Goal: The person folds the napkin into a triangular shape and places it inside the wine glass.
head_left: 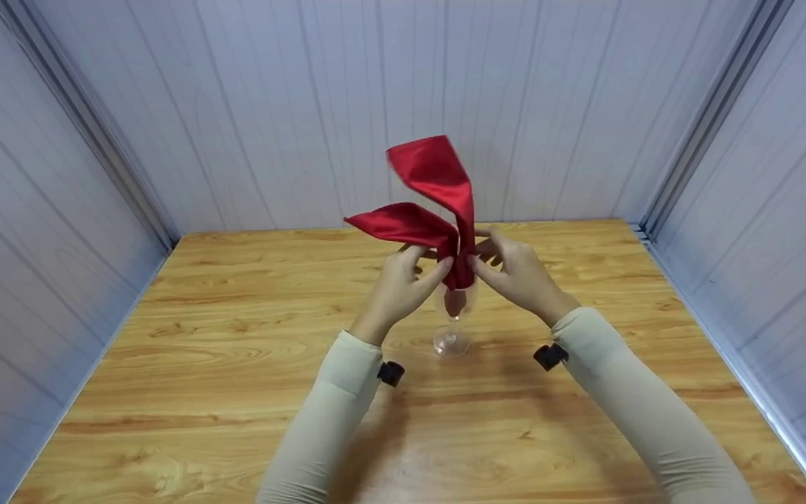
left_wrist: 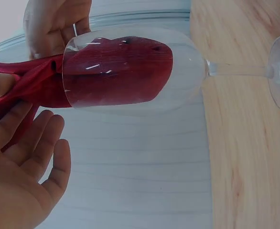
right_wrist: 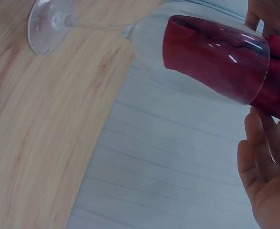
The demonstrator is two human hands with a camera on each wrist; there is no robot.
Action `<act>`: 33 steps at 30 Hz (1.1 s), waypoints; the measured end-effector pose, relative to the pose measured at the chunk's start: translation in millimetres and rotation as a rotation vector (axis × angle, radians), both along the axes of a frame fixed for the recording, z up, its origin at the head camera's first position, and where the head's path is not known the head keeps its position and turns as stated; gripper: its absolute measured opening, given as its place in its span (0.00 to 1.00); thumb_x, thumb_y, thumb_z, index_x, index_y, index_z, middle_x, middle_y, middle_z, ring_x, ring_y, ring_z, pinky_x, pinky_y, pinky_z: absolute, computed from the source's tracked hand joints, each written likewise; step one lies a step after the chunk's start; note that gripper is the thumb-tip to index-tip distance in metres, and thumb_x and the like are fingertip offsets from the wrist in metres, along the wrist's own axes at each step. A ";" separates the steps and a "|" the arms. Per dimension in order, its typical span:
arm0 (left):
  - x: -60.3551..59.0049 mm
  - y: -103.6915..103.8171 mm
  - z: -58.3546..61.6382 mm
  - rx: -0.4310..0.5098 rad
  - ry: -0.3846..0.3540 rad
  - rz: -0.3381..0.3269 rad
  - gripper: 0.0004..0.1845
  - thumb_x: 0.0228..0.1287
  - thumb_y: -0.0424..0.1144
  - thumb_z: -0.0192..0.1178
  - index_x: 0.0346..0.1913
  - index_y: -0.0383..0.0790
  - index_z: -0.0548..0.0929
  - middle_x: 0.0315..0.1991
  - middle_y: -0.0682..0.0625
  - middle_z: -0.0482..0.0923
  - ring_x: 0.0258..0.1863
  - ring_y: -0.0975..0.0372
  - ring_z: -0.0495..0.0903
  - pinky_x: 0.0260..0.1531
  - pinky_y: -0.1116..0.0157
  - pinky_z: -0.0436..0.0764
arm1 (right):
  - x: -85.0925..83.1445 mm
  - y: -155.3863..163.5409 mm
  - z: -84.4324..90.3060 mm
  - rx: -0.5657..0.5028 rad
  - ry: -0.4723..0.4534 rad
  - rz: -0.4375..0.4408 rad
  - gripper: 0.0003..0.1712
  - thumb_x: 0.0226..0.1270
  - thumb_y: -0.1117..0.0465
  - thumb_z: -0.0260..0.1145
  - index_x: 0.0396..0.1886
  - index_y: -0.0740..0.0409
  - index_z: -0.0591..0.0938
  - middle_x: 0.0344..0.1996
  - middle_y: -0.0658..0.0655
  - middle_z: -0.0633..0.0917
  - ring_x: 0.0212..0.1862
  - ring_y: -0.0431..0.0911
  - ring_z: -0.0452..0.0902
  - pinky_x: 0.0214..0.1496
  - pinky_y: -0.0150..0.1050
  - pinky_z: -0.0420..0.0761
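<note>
A red satin napkin [head_left: 431,168] stands folded in a clear wine glass [head_left: 451,341], its lower end inside the bowl. Two pointed flaps rise above the rim and lean to the left, one higher than the other. My left hand [head_left: 403,283] pinches the napkin just above the rim, thumb in front. From the other side my right hand [head_left: 520,278] pinches it too, its thumb against the front fold. In the left wrist view, the napkin's rounded end [left_wrist: 125,71] reaches partway down the bowl. The glass foot [right_wrist: 49,26] shows in the right wrist view.
The glass stands upright on a wood-grain table [head_left: 221,336]. Pale panelled walls [head_left: 263,112] close off the back and both sides. Each sleeved wrist carries a small black camera [head_left: 390,373].
</note>
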State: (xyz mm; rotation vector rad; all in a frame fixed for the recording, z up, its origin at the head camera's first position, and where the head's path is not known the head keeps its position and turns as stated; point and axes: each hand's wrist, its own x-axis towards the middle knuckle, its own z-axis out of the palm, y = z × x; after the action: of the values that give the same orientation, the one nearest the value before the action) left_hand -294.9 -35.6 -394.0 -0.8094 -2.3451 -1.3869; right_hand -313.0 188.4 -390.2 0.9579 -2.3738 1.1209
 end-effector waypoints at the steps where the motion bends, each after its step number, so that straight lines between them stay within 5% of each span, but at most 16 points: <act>1: -0.1 0.4 -0.2 0.006 -0.004 0.000 0.18 0.72 0.48 0.60 0.59 0.44 0.81 0.53 0.53 0.83 0.52 0.63 0.80 0.42 0.60 0.81 | 0.0 -0.5 0.8 -0.012 -0.001 0.004 0.20 0.73 0.60 0.64 0.62 0.57 0.77 0.39 0.50 0.88 0.37 0.42 0.83 0.37 0.41 0.80; 17: -1.2 0.4 -11.4 0.040 -0.017 0.022 0.16 0.70 0.46 0.63 0.55 0.42 0.82 0.48 0.53 0.82 0.49 0.60 0.78 0.46 0.53 0.79 | 0.8 -2.7 -5.0 0.009 0.007 -0.003 0.14 0.71 0.62 0.67 0.52 0.61 0.82 0.41 0.52 0.86 0.45 0.43 0.80 0.46 0.46 0.78; 27: -1.3 6.0 -9.4 0.159 -0.155 0.055 0.17 0.71 0.54 0.60 0.48 0.44 0.85 0.43 0.55 0.83 0.42 0.63 0.80 0.40 0.61 0.80 | 4.7 -8.9 2.4 -0.038 -0.140 -0.011 0.37 0.67 0.49 0.70 0.71 0.55 0.68 0.46 0.52 0.85 0.48 0.45 0.79 0.52 0.47 0.75; 33: -2.0 9.8 -6.5 0.167 -0.184 0.122 0.19 0.71 0.56 0.60 0.45 0.43 0.86 0.38 0.54 0.84 0.39 0.63 0.81 0.40 0.61 0.79 | 4.9 -19.6 9.4 -0.113 -0.042 -0.081 0.40 0.66 0.47 0.71 0.71 0.61 0.68 0.42 0.53 0.84 0.45 0.44 0.79 0.50 0.46 0.76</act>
State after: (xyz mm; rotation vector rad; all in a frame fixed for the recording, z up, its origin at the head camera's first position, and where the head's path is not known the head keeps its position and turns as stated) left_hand -296.9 -25.8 -400.5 -0.5029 -2.3268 -1.6381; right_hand -308.1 168.8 -380.8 0.8013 -2.3316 1.2406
